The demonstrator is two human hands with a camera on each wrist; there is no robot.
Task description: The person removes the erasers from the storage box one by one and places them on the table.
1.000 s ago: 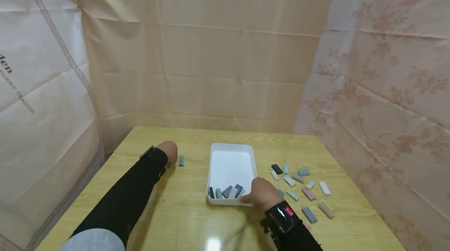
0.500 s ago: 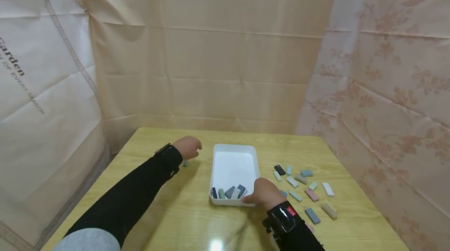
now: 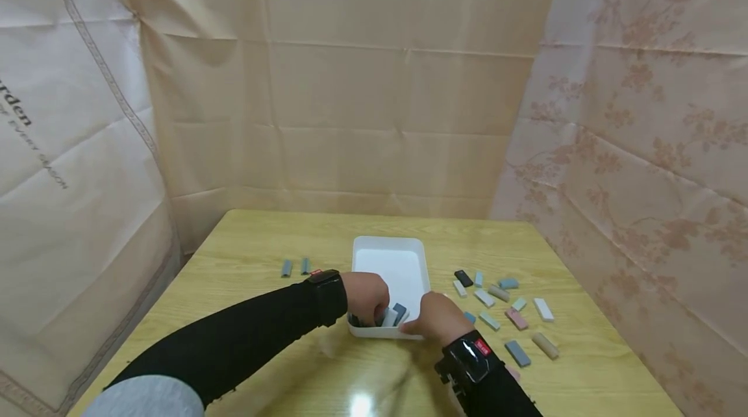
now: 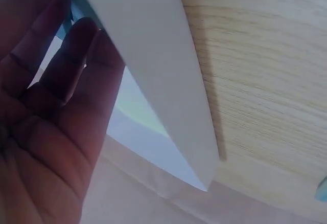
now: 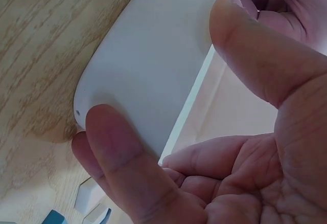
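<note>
A white rectangular tray [image 3: 390,254] stands mid-table, with several small grey, white and dark blocks at its near end, among them a blue-grey block [image 3: 400,310]. My left hand [image 3: 365,295] reaches over the near left side of the tray, fingers pointing down. In the left wrist view its curled fingers pinch a grey-green block [image 4: 80,5], mostly hidden by the fingers. My right hand [image 3: 439,319] grips the tray's near right corner; the right wrist view shows its thumb and fingers against the tray wall [image 5: 148,55].
Two grey-green blocks, a left one [image 3: 286,268] and a right one [image 3: 305,265], lie left of the tray. Scattered to its right are several others, including a black block [image 3: 463,278], a pink block [image 3: 517,319] and a tan block [image 3: 545,345]. Cloth hangs behind the table.
My left hand has moved from the left blocks rightward into the tray, leaving two blocks uncovered on the table. My right hand has stayed on the tray's corner.
</note>
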